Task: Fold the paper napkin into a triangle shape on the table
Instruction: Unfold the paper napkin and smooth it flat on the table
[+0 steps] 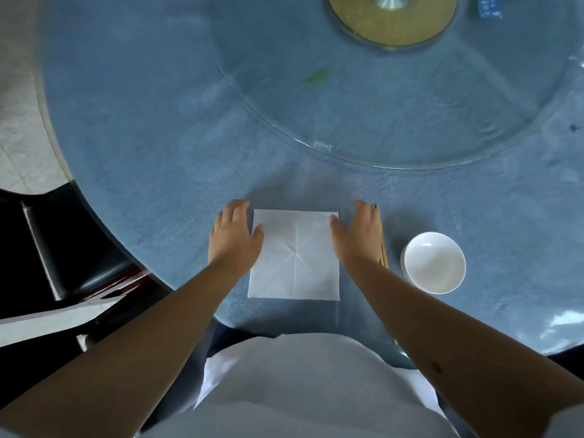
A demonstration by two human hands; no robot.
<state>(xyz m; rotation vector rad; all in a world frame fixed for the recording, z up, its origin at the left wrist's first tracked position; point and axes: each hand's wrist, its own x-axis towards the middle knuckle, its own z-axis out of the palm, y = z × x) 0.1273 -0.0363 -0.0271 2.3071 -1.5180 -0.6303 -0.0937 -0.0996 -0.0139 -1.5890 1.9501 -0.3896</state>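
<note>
So both hands are flat and spread, not gripping anything. Left hand [235, 233] sits at the napkin's upper left corner, thumb tip just over the paper's edge, fingers out on the blue table [151, 147]. Right hand [357, 230] mirrors it at the upper right corner, thumb touching the edge, palm lying over a pair of wooden chopsticks [383, 248].

Paper napkin [295, 257] is white, fully unfolded, a flat square near the table's front edge between the hands, with crease lines crossing at its middle.

White bowl [433, 262] sits off to the right. Glass turntable [395, 99] further back has a tiny etched mark on its rim, too small to read; same with the blue packet [489, 6] up top.
</note>
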